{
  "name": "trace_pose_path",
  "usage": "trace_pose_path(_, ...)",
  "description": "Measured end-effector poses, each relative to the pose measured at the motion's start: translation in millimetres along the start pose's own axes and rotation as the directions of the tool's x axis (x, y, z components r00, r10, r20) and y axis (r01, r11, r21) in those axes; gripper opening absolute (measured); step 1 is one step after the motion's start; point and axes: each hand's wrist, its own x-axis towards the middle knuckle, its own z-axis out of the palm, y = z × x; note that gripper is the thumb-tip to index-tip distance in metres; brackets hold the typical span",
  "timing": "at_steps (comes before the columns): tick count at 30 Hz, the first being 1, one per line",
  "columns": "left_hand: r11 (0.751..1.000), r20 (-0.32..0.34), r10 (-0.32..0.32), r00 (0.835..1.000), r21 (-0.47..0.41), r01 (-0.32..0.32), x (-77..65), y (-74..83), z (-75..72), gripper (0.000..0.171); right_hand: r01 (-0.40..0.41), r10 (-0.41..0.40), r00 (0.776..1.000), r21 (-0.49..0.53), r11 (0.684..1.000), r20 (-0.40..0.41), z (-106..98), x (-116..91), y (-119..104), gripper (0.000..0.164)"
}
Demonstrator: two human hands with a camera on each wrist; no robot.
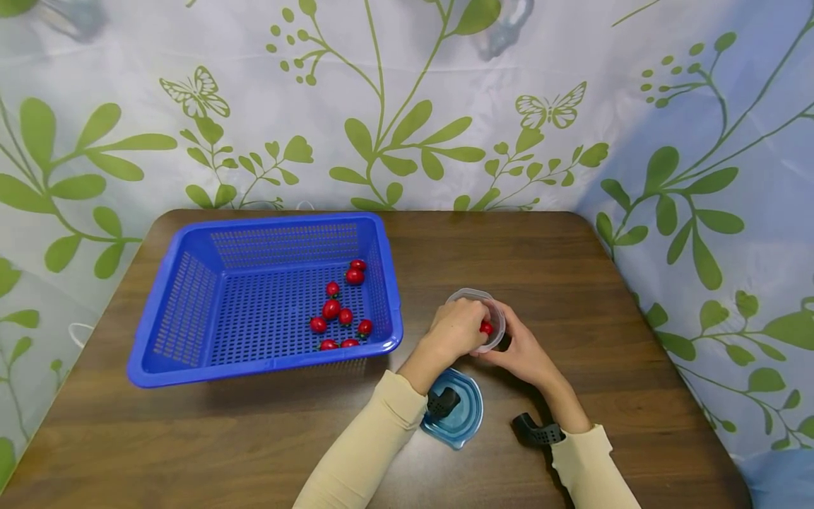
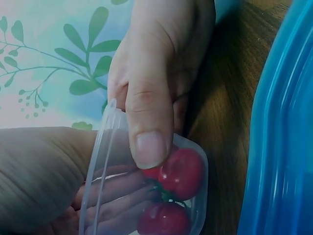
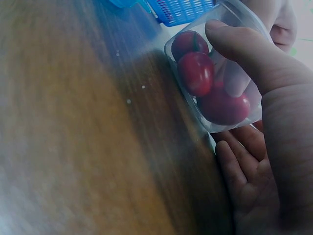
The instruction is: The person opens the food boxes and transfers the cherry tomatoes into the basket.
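A small clear plastic container (image 1: pixel 499 326) stands on the table with several red cherry tomatoes (image 3: pixel 196 74) inside. My right hand (image 1: pixel 523 348) grips it from the right side, thumb along its wall and fingers round the far side. From the left, my left hand (image 1: pixel 454 324) reaches down into the container's mouth. Its thumb (image 2: pixel 150 147) presses against a cherry tomato (image 2: pixel 152 173) there, and a fingertip (image 3: pixel 235 81) shows through the wall over another side of the tomatoes. The rest of the left fingers are hidden.
A blue perforated basket (image 1: pixel 254 366) stands on the left of the table, with several cherry tomatoes (image 1: pixel 331 309) at its right end. Under my left wrist lies a blue lid (image 1: pixel 469 406). A patterned cloth (image 1: pixel 407 106) hangs behind the wooden table (image 1: pixel 623 353).
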Motion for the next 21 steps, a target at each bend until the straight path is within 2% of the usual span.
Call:
trace_pose_path(11,1.0,-0.004,0.006,1.0,0.007,-0.006,0.3,-1.8,0.1,0.013,-0.009,0.009,1.0,0.003,1.0,0.004,-0.7,-0.1,-1.8,0.091)
trace_pose_path(17,0.997,-0.021,0.025,0.999,-0.074,-0.027,-1.5,-4.2,-2.2,0.008,-0.005,0.005,1.0,0.012,1.0,0.002,-0.9,0.9,-0.1,0.091)
trace_pose_path(21,0.988,-0.038,0.048,0.998,-0.146,-0.053,-3.7,-6.3,-3.2,0.014,-0.009,0.009,1.0,0.008,1.0,0.003,-0.8,0.4,-1.1,0.092)
